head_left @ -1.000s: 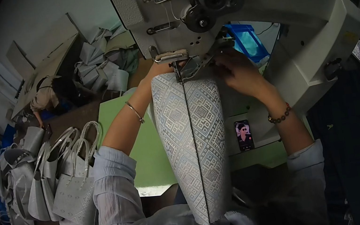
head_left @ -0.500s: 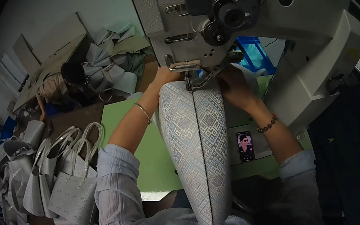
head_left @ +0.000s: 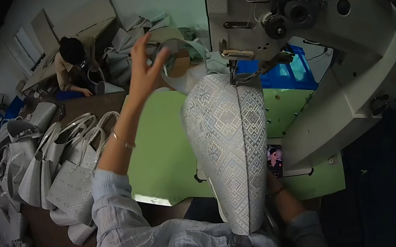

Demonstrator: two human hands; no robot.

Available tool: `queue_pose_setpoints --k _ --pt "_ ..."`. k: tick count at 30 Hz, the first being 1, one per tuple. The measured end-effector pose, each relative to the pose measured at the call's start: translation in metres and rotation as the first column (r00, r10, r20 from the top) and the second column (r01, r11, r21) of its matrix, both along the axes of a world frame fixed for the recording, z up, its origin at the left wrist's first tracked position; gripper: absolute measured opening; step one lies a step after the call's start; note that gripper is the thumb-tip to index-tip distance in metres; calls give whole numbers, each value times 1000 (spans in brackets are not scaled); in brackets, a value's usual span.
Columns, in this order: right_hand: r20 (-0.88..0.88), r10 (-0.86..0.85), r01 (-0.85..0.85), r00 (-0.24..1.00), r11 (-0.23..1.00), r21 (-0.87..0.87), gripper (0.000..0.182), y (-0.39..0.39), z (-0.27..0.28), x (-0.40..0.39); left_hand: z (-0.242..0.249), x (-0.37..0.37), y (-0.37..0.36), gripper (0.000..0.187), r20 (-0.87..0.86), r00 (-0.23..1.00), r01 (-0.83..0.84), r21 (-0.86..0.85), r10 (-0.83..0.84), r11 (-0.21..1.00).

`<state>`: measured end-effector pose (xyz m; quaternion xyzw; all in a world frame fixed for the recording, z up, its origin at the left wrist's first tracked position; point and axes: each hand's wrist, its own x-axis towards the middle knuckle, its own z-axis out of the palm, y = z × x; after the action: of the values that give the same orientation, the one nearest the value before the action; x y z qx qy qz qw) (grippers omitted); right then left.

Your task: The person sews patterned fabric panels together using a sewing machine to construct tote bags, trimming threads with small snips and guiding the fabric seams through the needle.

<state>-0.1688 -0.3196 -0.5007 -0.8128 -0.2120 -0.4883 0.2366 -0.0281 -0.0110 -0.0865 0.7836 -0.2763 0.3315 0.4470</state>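
A grey-white handbag [head_left: 228,134] with a woven diamond pattern hangs at the sewing machine [head_left: 244,21], its upper end right at the presser foot [head_left: 233,73] and its narrow end toward my lap. My left hand [head_left: 143,70] is raised left of the machine head, thumb and fingers spread. Just beyond it, a pale strap [head_left: 176,80] loops up from the bag's far end, overlapping my thumb in this view. Low on the bag's right side is my right hand [head_left: 273,183], its fingers hidden behind the bag.
A green worktable [head_left: 154,141] lies under the machine, with a phone [head_left: 275,158] on its right part. Several finished-looking bags [head_left: 69,184] are heaped at the left. Behind them a person [head_left: 72,66] bends over work. A blue crate [head_left: 286,72] stands behind the machine arm.
My left hand has come off the bag's top edge and lifted up and left, spreading. My right hand has dropped from beside the needle to behind the bag's lower side. The view has shifted.
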Motion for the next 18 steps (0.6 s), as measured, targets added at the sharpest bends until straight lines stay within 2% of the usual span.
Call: queue_pose_setpoints --k 1,2,4,6,7,9,10,11,12,13,17,18 --pt "-17 21 -21 1000 1000 4 39 2 -14 9 1 -52 -12 70 4 990 141 -13 -141 990" --pt "-39 48 -47 998 999 6 39 9 -30 15 2 -99 -17 80 22 957 288 60 -290 956" --pt "-92 120 -121 988 993 4 39 22 -39 15 4 -182 -31 97 59 795 554 334 -604 762" --pt "-149 203 -205 968 979 0 39 34 -52 13 -6 -230 -44 74 -52 643 668 526 -764 526" --pt "-179 251 -255 951 967 -3 39 42 -56 11 -23 -235 -55 74 -56 675 652 512 -736 559" --pt "-231 380 -391 896 920 0 39 74 -64 12 -58 -235 -69 48 309 637 485 550 -706 679" --pt "-249 448 -461 859 888 7 39 97 -67 15 -60 -241 -66 48 303 687 441 549 -661 710" --pt "-258 506 -520 823 854 13 39 121 -64 20 -52 -245 -61 39 258 672 531 486 -694 694" --pt "-267 551 -566 791 824 21 39 141 -63 24 -45 -247 -58 40 219 641 622 414 -736 665" --pt "-280 582 -599 764 800 26 39 154 -62 25 -40 -248 -57 42 252 636 648 338 -729 682" --pt "-346 624 -658 700 752 25 39 169 -56 28 -3 -257 -53 40 236 685 650 230 -689 725" --pt "-361 627 -667 690 745 20 39 167 -54 31 8 -256 -51 28 248 689 658 179 -681 731"
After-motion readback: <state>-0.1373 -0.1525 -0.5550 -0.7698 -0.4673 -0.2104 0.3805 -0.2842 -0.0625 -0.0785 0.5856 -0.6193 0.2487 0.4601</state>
